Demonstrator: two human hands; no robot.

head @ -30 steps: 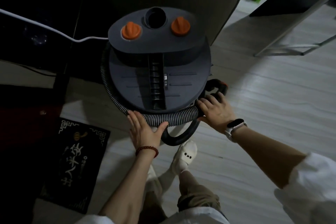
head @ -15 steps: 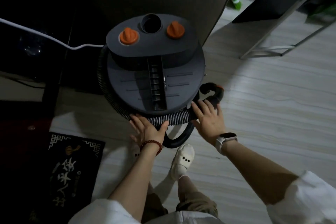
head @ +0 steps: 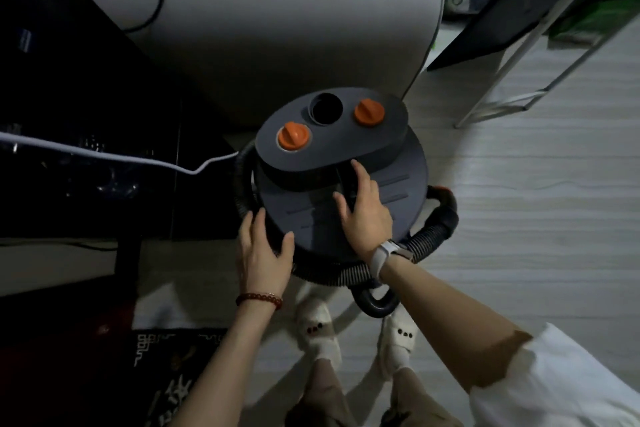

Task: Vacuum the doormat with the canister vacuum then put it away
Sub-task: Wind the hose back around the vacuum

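Resting flat on the vacuum [head: 398,191] lid, the right hand [head: 363,215] has its fingers straight at the handle slot. The left hand [head: 265,253] cups the near rim and hose [head: 242,184], fingers relaxed. Standing on the floor [head: 536,218], the vacuum sits beyond the doormat [head: 166,374].

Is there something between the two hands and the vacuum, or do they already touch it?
Nothing visible stands between. The right hand rests on the canister vacuum lid, fingers reaching toward its handle slot. The left hand touches the near-left rim, beside the hose wrapped around the body.

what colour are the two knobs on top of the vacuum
Orange knobs, on the dark grey canister vacuum; head view.
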